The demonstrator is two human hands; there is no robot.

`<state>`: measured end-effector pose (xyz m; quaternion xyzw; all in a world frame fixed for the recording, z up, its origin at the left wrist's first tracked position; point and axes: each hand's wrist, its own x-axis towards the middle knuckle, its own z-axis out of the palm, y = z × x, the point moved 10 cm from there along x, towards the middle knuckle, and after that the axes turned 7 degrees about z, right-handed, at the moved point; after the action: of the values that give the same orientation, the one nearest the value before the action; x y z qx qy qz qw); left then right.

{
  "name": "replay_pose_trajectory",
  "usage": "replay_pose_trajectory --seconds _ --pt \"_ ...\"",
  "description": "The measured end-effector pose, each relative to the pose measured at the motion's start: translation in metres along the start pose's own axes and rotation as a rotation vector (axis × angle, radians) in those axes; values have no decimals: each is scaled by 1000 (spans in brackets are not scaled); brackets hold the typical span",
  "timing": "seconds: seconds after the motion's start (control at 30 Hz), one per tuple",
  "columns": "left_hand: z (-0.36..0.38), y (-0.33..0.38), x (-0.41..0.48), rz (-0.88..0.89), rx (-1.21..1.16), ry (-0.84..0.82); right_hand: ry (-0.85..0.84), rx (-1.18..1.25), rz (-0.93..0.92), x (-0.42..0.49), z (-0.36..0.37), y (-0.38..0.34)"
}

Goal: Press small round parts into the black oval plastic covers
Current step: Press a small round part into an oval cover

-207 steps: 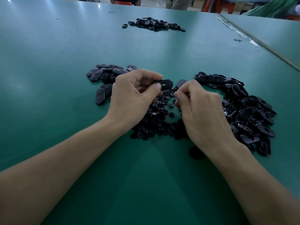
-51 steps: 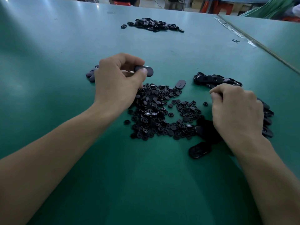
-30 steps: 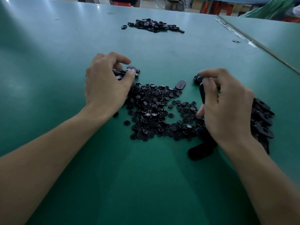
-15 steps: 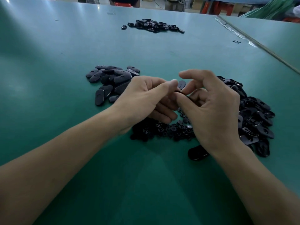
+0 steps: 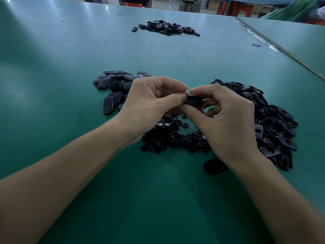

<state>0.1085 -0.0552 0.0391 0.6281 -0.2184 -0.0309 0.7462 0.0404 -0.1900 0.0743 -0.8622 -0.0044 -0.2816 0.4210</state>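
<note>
Over the pile of small round parts (image 5: 172, 136), the left hand (image 5: 149, 104) and right hand (image 5: 226, 120) both pinch one black oval cover (image 5: 193, 101), apparently mid-press; next it needs firm thumb pressure to seat the part

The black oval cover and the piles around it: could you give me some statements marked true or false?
1. The left hand and right hand both pinch one black oval cover. True.
2. The small round parts lie in a tray. False: they lie loose on the green table.
3. A pile of covers lies beside the right hand. True.
4. The table's far end is bare. False: a far pile of dark parts lies there.
</note>
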Motion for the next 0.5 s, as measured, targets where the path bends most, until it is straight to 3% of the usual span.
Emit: replay_pose_trajectory --seconds 0.27,0.5 --pt "-8 11 2 168 163 -5 -12 114 82 2 1 8" --pt "-10 14 1 236 304 11 19 41 136 2 -4 15"
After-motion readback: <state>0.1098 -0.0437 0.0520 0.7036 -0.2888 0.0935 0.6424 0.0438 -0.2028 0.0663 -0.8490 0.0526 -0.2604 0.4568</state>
